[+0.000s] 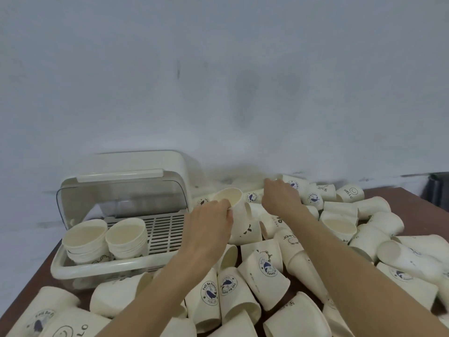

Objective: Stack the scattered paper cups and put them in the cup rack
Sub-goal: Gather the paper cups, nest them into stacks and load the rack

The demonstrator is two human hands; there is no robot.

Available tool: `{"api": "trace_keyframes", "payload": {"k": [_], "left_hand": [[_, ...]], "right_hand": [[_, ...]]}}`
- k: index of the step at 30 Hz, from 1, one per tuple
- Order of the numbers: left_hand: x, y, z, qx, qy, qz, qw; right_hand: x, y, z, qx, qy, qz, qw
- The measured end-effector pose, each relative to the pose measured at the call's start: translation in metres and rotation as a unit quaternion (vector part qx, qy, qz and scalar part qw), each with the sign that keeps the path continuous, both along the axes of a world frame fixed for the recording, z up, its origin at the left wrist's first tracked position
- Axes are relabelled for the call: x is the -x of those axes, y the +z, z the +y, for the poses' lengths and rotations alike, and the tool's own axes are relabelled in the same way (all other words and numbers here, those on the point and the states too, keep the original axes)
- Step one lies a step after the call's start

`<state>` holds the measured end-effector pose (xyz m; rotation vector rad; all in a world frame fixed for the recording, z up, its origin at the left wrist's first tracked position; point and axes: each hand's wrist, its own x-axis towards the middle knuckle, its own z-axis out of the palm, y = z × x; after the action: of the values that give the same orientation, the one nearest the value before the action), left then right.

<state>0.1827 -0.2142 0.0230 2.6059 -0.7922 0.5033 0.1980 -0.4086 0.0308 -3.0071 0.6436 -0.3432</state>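
— Two stacks of paper cups stand in the cup rack (80, 266): the left stack (85, 240) and the right stack (126, 237), side by side at the front of its grille, clear lid (116, 190) raised.

— And loose stock?

— Many scattered cups (267, 271) lie tipped across the brown table (410, 198), heaped right of the rack and along the near edge; some printed with a round blue badge, some with "HELLO".

— Hands?

— Left hand (209, 224): fingers curled round an upright cup (234, 210), mouth open upward, held above the heap just right of the rack. Right hand (280, 197): reaching into the far cups; its fingers are hidden behind the hand, so their state cannot be told.
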Motion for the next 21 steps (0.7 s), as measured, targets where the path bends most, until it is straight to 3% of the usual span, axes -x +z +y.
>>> {"api": "trace_keyframes", "payload": {"k": [10, 21], "left_hand": [[0.008, -0.006, 0.009, 0.018, -0.007, -0.009, 1.000], [0.020, 0.016, 0.034, 0.036, 0.016, -0.014, 0.999]], "right_hand": [[-0.029, -0.028, -0.030, 0.099, 0.003, 0.067, 0.993], [0.028, 0.003, 0.002, 0.144, 0.050, -0.081, 0.985]]}}
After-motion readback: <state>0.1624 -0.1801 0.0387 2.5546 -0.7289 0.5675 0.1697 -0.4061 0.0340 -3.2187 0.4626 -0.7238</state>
